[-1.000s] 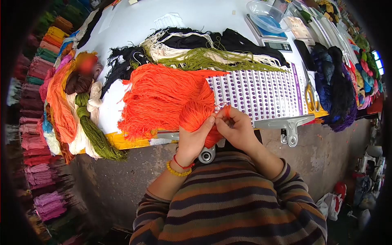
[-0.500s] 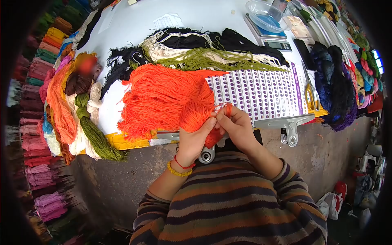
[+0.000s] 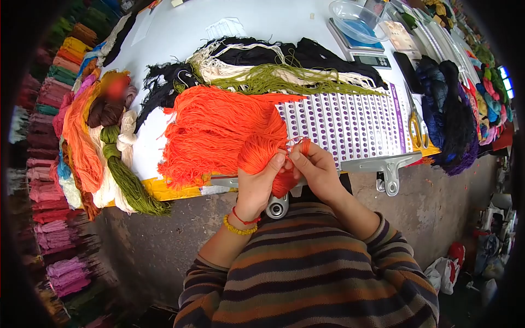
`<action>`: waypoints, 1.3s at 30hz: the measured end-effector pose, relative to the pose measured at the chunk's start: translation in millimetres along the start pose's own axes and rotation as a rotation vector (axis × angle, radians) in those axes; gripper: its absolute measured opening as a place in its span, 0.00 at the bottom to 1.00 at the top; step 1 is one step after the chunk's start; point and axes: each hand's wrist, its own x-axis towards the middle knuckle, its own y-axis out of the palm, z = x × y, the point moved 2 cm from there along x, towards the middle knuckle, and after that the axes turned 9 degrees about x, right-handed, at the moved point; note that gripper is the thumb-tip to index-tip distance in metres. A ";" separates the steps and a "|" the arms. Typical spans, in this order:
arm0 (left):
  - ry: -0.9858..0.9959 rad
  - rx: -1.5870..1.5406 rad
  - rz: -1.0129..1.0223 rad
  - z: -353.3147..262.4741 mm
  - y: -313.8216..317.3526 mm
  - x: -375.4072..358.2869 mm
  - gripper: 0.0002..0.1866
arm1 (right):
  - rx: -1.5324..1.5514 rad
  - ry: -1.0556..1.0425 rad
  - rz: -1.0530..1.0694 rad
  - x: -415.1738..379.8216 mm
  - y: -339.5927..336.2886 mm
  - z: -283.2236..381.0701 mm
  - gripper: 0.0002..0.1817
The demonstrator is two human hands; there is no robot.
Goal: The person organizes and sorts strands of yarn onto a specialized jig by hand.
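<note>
A thick skein of orange yarn (image 3: 260, 153) is gripped in my left hand (image 3: 258, 183), its thumb pressed near the skein's right edge. Just to the right, my right hand (image 3: 317, 175) pinches a few orange strands between thumb and bent fingers. The strands run across the small gap between both hands. More orange yarn (image 3: 210, 134) lies spread on the table at the left, with its cut ends toward the left. Under and beside it is a white card (image 3: 344, 120) with rows of purple dots, held by a large metal clip (image 3: 385, 167) at the front edge.
Black (image 3: 322, 57), white and olive yarns (image 3: 273, 79) lie behind the orange yarn. Coloured skeins (image 3: 104, 142) hang at the table's left. Scissors (image 3: 418, 131), dark skeins (image 3: 451, 109), and a scale (image 3: 372, 60) with a clear plastic bowl (image 3: 358, 19) are at the right.
My hands have moved slightly apart, the left a little to the left, so more of the strands between them shows. The spread yarn and the card stay put.
</note>
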 end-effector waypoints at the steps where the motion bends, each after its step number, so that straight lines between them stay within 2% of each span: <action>1: 0.010 0.002 0.004 0.2 0.8 0.0 0.05 | -0.004 0.030 -0.008 -0.1 0.0 0.4 0.07; 8: 0.071 0.156 -0.034 4.6 -0.5 0.9 0.07 | -0.030 -0.014 -0.016 -0.1 0.9 0.2 0.04; 14: 0.037 0.147 -0.018 3.1 -1.0 2.0 0.07 | -0.007 -0.008 -0.145 2.2 1.5 5.1 0.06; 17: 0.020 0.091 -0.038 4.4 -8.0 4.3 0.06 | 0.133 0.111 -0.163 4.1 -5.1 9.9 0.05; 19: -0.087 -0.288 0.055 3.7 -10.7 9.2 0.08 | 0.756 0.251 0.159 5.1 -5.8 10.3 0.05; 20: -0.087 -0.289 0.055 2.0 -13.5 10.8 0.08 | 0.814 0.301 0.194 2.7 -6.2 14.3 0.04; 21: -0.131 -0.486 0.136 0.0 -15.0 12.3 0.08 | 0.813 0.301 0.194 1.2 -7.6 22.2 0.04; 22: -0.174 -0.683 0.219 -3.0 -16.8 13.4 0.08 | 0.527 0.291 0.136 0.8 -11.7 30.3 0.03; 23: -0.159 -0.676 0.232 -11.0 -18.6 13.7 0.06 | 0.241 0.277 0.076 1.3 -14.8 38.8 0.04; 24: -0.172 -0.729 0.274 -18.9 -23.9 14.2 0.06 | -0.073 0.049 0.061 6.5 -16.6 53.0 0.02; 26: -0.170 -0.765 0.294 -33.5 -36.6 13.1 0.08 | -0.714 -0.246 -0.119 10.3 -33.7 73.8 0.02; 27: -0.151 -0.714 0.309 -36.2 -46.6 12.6 0.08 | -0.879 -0.445 -0.158 11.9 -33.4 87.4 0.03; 29: -0.135 -0.654 0.361 -36.2 -55.0 15.3 0.09 | -0.827 -0.571 -0.258 17.9 -27.5 95.5 0.04; 30: -0.138 -0.654 0.363 -32.7 -54.2 17.9 0.09 | -0.628 -0.594 -0.155 22.5 -24.1 89.0 0.04; 32: -0.194 -0.776 0.342 -29.2 -48.7 25.9 0.10 | 0.230 -0.298 0.049 27.5 -0.5 85.5 0.04; 33: -0.138 -0.794 0.264 -34.0 -51.7 31.4 0.11 | 0.532 -0.170 0.108 33.7 1.5 83.0 0.03; 35: -0.002 -0.753 0.062 -49.8 -89.8 44.7 0.10 | 1.032 -0.077 0.275 49.5 -17.1 82.2 0.04; 36: 0.078 -0.715 -0.047 -61.1 -114.7 48.8 0.10 | 1.046 -0.028 0.201 53.4 -33.7 88.2 0.06; 37: 0.106 -0.648 -0.052 -76.0 -143.1 51.8 0.09 | 0.956 -0.007 0.116 57.6 -53.6 90.5 0.06; 38: 0.191 -0.428 -0.142 -91.4 -171.5 52.8 0.09 | 0.863 0.016 0.034 60.4 -75.2 89.4 0.06; 39: 0.187 -0.317 -0.363 -105.6 -199.6 53.8 0.10 | 0.806 0.021 -0.037 60.2 -96.3 89.5 0.06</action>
